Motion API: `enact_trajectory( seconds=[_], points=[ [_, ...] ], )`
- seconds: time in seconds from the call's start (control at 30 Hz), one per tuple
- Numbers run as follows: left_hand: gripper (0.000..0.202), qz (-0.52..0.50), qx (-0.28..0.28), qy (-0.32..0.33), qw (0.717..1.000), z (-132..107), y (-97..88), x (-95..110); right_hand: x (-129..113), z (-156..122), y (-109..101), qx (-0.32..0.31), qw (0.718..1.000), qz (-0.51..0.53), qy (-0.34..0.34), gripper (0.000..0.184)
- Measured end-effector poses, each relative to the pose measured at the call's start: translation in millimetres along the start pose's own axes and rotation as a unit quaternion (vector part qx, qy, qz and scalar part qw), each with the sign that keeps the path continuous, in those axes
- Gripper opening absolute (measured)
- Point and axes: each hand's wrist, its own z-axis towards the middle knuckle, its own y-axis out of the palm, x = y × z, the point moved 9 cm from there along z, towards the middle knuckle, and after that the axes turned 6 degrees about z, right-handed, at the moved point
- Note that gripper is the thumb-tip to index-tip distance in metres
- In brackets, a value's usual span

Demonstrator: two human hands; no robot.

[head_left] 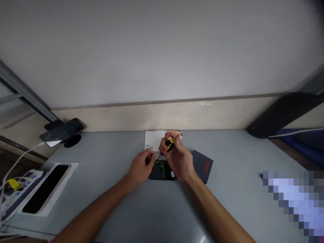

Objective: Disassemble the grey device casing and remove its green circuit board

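A small black device (161, 172) with a green circuit board (162, 167) showing lies on the grey table (121, 195). My right hand (177, 158) is closed round a yellow-and-black screwdriver (169, 145) whose tip points down-left at the board. My left hand (140, 167) rests at the device's left end, fingers pinched together near the screwdriver tip; what they pinch is too small to make out. A white sheet of paper (153, 139) lies just behind, with several tiny dark screws (149, 147) on it.
A dark grey flat cover with a red patch (202, 165) lies right of my hands. A phone (62, 131) leans at the back left. A power strip (17, 189) and a black tray on white paper (45, 189) sit at the left edge. A dark bar (280, 114) stands at the back right.
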Motion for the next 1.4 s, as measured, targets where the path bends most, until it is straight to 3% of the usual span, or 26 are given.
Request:
enact_trajectory(
  seconds=[0.17,0.33,0.43,0.57,1.13,1.4],
  points=[
    [0.021,-0.001,0.003,0.006,1.000,0,0.4,-1,-4,1,-5,-0.021,0.999,-0.036,-0.001,0.019],
    [0.020,0.003,0.004,0.008,1.000,0,-0.9,0,-9,5,-12,-0.036,0.979,-0.198,-0.018,0.024],
    [0.020,-0.002,0.007,0.001,1.000,-1,-2.2,0,-2,5,-10,-0.048,0.990,-0.131,0.011,0.027],
    [0.020,-0.002,0.014,-0.005,1.000,-1,-3.1,-1,0,2,-4,-0.041,0.999,-0.025,-0.001,0.030],
    [0.024,0.013,0.029,-0.005,0.999,-2,-5.6,-1,3,-9,13,-0.087,0.995,-0.028,-0.030,0.029],
    [0.024,0.020,0.034,0.001,0.999,-3,-7.0,0,8,-10,17,-0.104,0.994,-0.014,-0.007,0.029]
  ],
)
